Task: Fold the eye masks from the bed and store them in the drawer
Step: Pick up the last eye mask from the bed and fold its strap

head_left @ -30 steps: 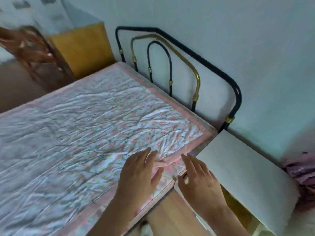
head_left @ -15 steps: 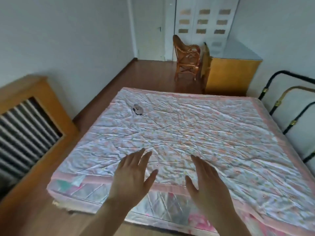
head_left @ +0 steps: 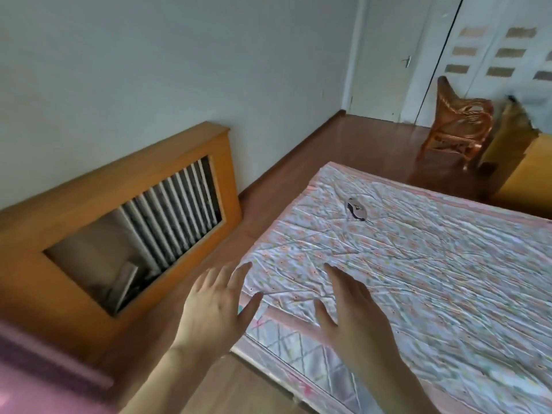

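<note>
A small grey and pink eye mask [head_left: 356, 208] lies on the far left part of the bed [head_left: 418, 264], which is covered by a flowered quilt with a pink border. My left hand [head_left: 216, 306] hovers over the bed's near left corner, fingers spread, holding nothing. My right hand [head_left: 352, 306] is beside it over the quilt's near edge, also spread and empty. Both hands are well short of the eye mask. No drawer is in view.
A wooden radiator cover [head_left: 119, 234] stands along the left wall. A strip of wooden floor [head_left: 268, 186] runs between it and the bed. A wicker chair [head_left: 457, 118] and a yellow cabinet [head_left: 525, 171] stand beyond the bed's far end, near white doors [head_left: 394, 55].
My view has swung left, from the metal headboard and white bedside top to the bed's left side and the radiator cover. Both hands stayed open and spread in front of me.
</note>
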